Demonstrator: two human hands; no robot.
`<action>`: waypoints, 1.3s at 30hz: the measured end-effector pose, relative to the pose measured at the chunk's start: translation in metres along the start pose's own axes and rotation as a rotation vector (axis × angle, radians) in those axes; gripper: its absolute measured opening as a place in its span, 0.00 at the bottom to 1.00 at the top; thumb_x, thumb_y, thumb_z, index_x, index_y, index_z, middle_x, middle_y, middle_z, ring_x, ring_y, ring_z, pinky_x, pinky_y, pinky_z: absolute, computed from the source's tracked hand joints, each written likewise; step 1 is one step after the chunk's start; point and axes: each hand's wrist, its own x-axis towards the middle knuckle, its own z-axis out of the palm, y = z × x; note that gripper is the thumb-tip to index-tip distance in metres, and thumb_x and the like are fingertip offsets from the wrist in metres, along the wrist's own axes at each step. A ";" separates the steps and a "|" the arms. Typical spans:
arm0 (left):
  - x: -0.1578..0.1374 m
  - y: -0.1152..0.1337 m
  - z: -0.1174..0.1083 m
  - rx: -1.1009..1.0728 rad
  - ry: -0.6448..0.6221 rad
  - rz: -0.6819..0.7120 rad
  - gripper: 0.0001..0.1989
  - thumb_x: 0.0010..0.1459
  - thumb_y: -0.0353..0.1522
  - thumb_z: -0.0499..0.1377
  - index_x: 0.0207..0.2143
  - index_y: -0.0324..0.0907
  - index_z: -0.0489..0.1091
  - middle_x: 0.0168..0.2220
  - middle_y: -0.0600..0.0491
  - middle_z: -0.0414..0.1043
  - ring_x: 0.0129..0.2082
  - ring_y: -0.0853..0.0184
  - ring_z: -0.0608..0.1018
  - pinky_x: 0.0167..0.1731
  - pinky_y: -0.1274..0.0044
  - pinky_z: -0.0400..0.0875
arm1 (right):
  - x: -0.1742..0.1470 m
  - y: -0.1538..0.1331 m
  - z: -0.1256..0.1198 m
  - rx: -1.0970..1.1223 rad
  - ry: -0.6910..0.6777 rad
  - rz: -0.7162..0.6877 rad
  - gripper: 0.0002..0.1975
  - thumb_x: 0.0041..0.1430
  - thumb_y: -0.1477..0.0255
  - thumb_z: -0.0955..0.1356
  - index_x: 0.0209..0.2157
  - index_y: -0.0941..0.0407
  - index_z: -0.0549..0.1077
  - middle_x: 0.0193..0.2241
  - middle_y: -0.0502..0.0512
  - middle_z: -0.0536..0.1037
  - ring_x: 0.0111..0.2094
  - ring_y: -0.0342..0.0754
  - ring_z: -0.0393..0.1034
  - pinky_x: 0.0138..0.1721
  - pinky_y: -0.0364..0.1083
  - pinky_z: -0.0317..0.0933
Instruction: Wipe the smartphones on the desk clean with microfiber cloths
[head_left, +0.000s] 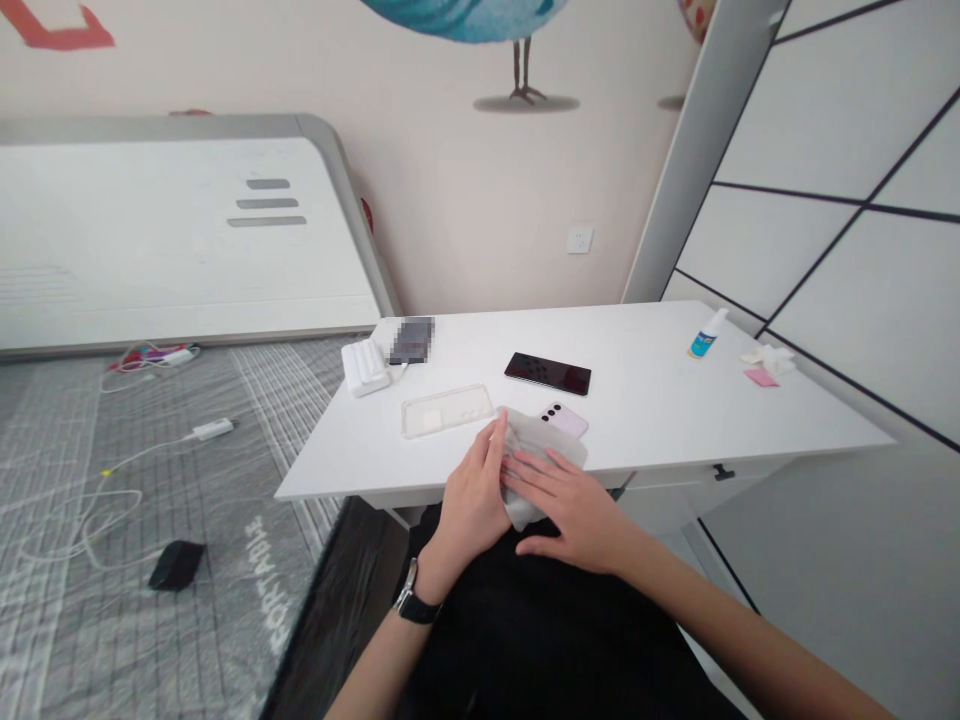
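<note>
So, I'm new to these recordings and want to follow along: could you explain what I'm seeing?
There is no robot here: a person works with two bare hands. The single picture comes from a camera worn on their head, looking forward and down. The left hand and right hand are on a pale cloth at the near edge of a white desk; whether the left grips it is hard to tell. Partly hidden by the cloth is a lilac smartphone, camera side up. Beyond lies a dark-screened smartphone, with a clear phone case to its left. Farther right stands a small spray bottle; at far left sits a white device I can't identify.
</note>
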 end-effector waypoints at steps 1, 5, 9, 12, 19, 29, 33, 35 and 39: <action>0.000 0.000 0.000 -0.002 0.009 0.000 0.52 0.59 0.30 0.61 0.75 0.49 0.31 0.70 0.40 0.56 0.64 0.51 0.70 0.55 0.63 0.75 | -0.003 0.005 -0.001 -0.021 0.010 0.035 0.42 0.68 0.44 0.60 0.72 0.55 0.53 0.70 0.59 0.60 0.71 0.56 0.53 0.71 0.62 0.48; 0.002 0.002 0.000 -0.023 0.028 -0.005 0.54 0.59 0.41 0.66 0.75 0.50 0.32 0.69 0.41 0.57 0.63 0.50 0.71 0.55 0.61 0.75 | -0.002 0.027 -0.005 -0.205 0.134 0.367 0.41 0.70 0.47 0.59 0.72 0.60 0.53 0.70 0.65 0.58 0.71 0.64 0.52 0.69 0.68 0.49; 0.002 0.002 -0.001 0.001 -0.002 -0.008 0.53 0.59 0.36 0.65 0.75 0.49 0.32 0.70 0.40 0.56 0.66 0.50 0.68 0.58 0.60 0.73 | 0.010 0.012 0.001 -0.121 0.084 0.203 0.46 0.66 0.43 0.61 0.73 0.60 0.51 0.71 0.63 0.56 0.72 0.62 0.49 0.71 0.66 0.48; 0.002 0.003 -0.002 0.002 -0.015 -0.003 0.52 0.59 0.33 0.63 0.75 0.48 0.31 0.70 0.40 0.56 0.66 0.51 0.68 0.58 0.60 0.73 | 0.012 0.005 0.000 -0.037 0.025 0.086 0.45 0.66 0.42 0.60 0.73 0.56 0.50 0.71 0.59 0.57 0.72 0.58 0.52 0.71 0.63 0.49; 0.002 0.002 -0.001 0.005 0.004 -0.003 0.51 0.60 0.35 0.63 0.75 0.48 0.33 0.69 0.41 0.56 0.65 0.51 0.69 0.56 0.62 0.75 | 0.012 0.009 -0.007 -0.081 0.034 0.215 0.44 0.67 0.44 0.60 0.72 0.59 0.52 0.71 0.62 0.57 0.72 0.61 0.50 0.70 0.67 0.48; 0.002 0.002 -0.001 0.022 -0.009 -0.014 0.52 0.59 0.39 0.65 0.75 0.50 0.33 0.69 0.42 0.58 0.62 0.52 0.72 0.54 0.63 0.76 | -0.004 0.005 -0.009 -0.114 0.033 0.218 0.46 0.66 0.41 0.59 0.72 0.60 0.52 0.71 0.62 0.56 0.72 0.62 0.49 0.71 0.66 0.46; 0.002 0.002 0.000 0.018 0.004 0.001 0.51 0.61 0.37 0.63 0.75 0.49 0.32 0.69 0.41 0.57 0.62 0.53 0.72 0.53 0.63 0.76 | -0.006 0.007 -0.011 -0.085 0.008 0.158 0.41 0.68 0.44 0.58 0.73 0.53 0.52 0.71 0.59 0.59 0.71 0.58 0.53 0.70 0.64 0.48; 0.001 0.001 0.000 0.017 0.023 0.003 0.53 0.60 0.43 0.65 0.75 0.49 0.33 0.69 0.41 0.57 0.63 0.52 0.71 0.54 0.63 0.76 | -0.005 0.012 -0.011 -0.166 0.087 0.321 0.39 0.70 0.46 0.57 0.72 0.56 0.53 0.70 0.62 0.59 0.71 0.62 0.53 0.70 0.67 0.47; 0.002 0.001 -0.001 0.020 -0.017 -0.006 0.53 0.58 0.41 0.66 0.75 0.50 0.34 0.69 0.42 0.57 0.63 0.51 0.70 0.54 0.62 0.76 | 0.000 0.008 -0.008 -0.135 0.036 0.180 0.47 0.65 0.40 0.59 0.72 0.58 0.53 0.71 0.60 0.57 0.72 0.63 0.49 0.70 0.66 0.47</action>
